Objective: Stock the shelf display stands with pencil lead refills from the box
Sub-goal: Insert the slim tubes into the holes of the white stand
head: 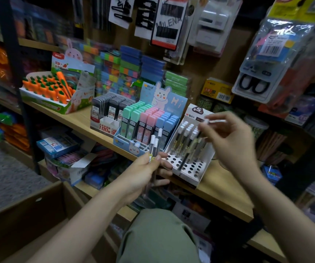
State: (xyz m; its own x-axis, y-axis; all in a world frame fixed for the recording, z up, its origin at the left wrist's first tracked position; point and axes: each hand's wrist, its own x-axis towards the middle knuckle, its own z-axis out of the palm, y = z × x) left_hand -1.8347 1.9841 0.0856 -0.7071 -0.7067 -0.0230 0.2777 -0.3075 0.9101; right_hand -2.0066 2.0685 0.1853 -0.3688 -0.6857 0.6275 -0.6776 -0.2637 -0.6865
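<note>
down at the bottom middle of the frame a knee in green trousers [158,238] sits below the left hand [145,173], whose curled fingers grip a small bunch of refill tubes [153,149] upright at centre, while the right hand [230,141] is blurred but seems to pinch one white-capped tube [210,121] by its cap, above the white stand with holes [189,158]. these tubes look light, stiff, slick and brittle, best held by the barrel near the cap. standing tubes and the pastel bunny stand [145,126] just left crowd the free holes; a cardboard box [19,215] lies lower left.
</note>
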